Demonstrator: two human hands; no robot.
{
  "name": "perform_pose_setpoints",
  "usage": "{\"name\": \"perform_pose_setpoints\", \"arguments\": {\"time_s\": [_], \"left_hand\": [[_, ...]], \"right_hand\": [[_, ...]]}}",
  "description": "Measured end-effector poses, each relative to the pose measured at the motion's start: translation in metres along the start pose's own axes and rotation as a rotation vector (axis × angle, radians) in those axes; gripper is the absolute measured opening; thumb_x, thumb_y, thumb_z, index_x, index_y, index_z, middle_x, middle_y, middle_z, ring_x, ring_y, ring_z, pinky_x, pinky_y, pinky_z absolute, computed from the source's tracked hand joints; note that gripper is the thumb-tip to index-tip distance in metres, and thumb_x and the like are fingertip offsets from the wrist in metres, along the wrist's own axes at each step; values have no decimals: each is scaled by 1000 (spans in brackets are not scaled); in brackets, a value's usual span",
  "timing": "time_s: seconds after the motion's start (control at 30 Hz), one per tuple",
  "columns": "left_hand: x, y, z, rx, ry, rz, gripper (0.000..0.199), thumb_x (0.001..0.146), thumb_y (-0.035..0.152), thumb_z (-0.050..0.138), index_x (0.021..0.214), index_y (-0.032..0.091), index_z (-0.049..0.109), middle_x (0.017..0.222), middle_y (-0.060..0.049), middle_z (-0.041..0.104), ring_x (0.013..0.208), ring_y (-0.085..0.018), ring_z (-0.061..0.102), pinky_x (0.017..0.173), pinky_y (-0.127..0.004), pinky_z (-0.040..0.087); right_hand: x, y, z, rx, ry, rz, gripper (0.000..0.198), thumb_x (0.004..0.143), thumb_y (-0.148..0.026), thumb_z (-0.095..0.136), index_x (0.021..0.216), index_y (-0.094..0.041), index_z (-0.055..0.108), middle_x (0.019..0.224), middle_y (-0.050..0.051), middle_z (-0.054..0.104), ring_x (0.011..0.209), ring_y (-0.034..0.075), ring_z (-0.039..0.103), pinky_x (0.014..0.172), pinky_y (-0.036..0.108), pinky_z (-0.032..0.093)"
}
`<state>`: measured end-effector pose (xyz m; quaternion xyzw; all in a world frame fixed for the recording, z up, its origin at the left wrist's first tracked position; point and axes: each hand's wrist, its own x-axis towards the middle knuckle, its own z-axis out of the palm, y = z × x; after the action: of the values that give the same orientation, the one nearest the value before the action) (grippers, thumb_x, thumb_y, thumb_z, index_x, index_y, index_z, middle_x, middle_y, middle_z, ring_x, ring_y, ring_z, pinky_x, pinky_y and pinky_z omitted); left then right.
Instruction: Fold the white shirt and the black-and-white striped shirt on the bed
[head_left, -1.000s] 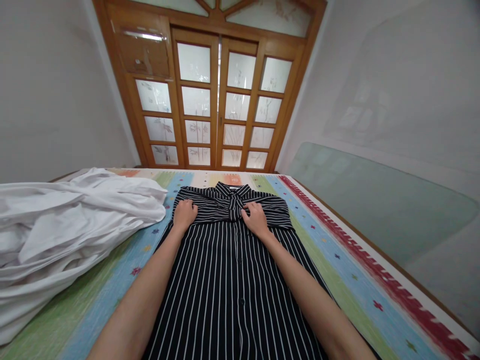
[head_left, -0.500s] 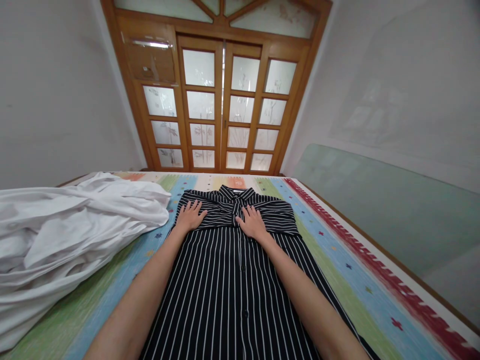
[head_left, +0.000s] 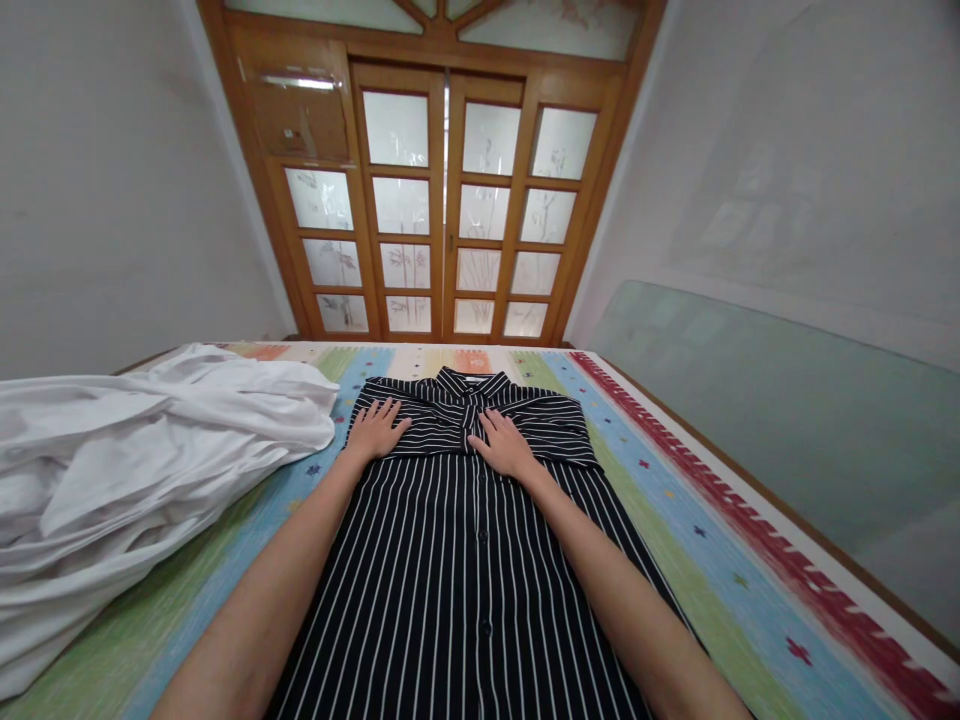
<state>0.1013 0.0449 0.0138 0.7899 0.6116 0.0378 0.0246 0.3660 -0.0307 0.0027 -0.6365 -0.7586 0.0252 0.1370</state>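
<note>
A black shirt with white stripes [head_left: 420, 580] lies front up, its collar at the far end and its buttoned front running towards me. Both sleeves are folded across the chest. My left hand [head_left: 377, 430] rests flat on the left part of the folded sleeves, fingers spread. Near the middle, just right of the button line, my right hand [head_left: 502, 445] lies flat on the sleeves with its fingers apart. Neither hand grips the cloth. My forearms cover parts of the shirt's sides.
A colourful striped bed sheet [head_left: 660, 500] spreads beneath the shirt. Crumpled white cloth [head_left: 165, 450] is heaped on the left. A pale green panel [head_left: 765, 400] stands along the right wall. Wooden doors with glass panes [head_left: 442, 200] close off the far end.
Both hands stay in nearly the same place on the folded sleeves. The view has shifted slightly, and the shirt lies as before.
</note>
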Motion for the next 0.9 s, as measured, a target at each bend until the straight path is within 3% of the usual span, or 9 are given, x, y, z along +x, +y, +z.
{"name": "perform_pose_setpoints", "arguments": {"time_s": [0.13,0.2,0.37,0.53,0.63,0.77,0.9], "left_hand": [[-2,1,-1,8,1,1,66,97,55,20,151,17,27,157,-8,22,145,-30,19,115,-49,20],[-2,1,0,17,13,6,65,97,54,21,151,18,28,157,-8,23,145,-30,19,115,-50,21],[-1,0,3,32,37,10,64,97,54,21,151,19,29,156,-8,24,145,-30,20,115,-51,21],[0,-2,8,23,58,9,63,97,55,21,150,21,30,156,-7,25,144,-30,21,115,-50,20],[0,-3,10,16,69,15,63,97,55,21,150,21,30,156,-7,26,144,-31,21,115,-49,19],[0,-3,11,16,71,17,63,98,54,21,151,20,29,156,-7,26,144,-31,21,115,-49,19],[1,-3,11,16,67,15,64,97,54,22,150,19,30,156,-7,25,144,-31,22,115,-49,20]], "right_hand": [[6,4,-8,50,148,36,49,99,-45,31,128,-16,59,134,10,59,126,23,50,111,38,25],[16,13,-16,56,231,92,45,100,-36,28,119,-17,65,122,9,66,116,21,57,108,36,30],[40,44,-28,-52,272,160,42,97,-24,34,131,-8,54,140,15,52,133,25,41,110,37,26],[45,55,-18,-152,171,191,36,96,-25,37,113,-9,64,119,18,65,112,27,58,99,35,37],[44,56,-12,-170,158,229,37,96,-26,34,108,-9,65,116,19,65,110,27,59,96,34,38],[50,61,-9,-161,129,279,41,95,-30,35,117,-7,62,126,21,60,118,29,55,100,35,36],[58,68,-5,-136,92,350,54,96,-35,30,134,-2,50,144,23,45,133,30,41,109,41,28]]}}
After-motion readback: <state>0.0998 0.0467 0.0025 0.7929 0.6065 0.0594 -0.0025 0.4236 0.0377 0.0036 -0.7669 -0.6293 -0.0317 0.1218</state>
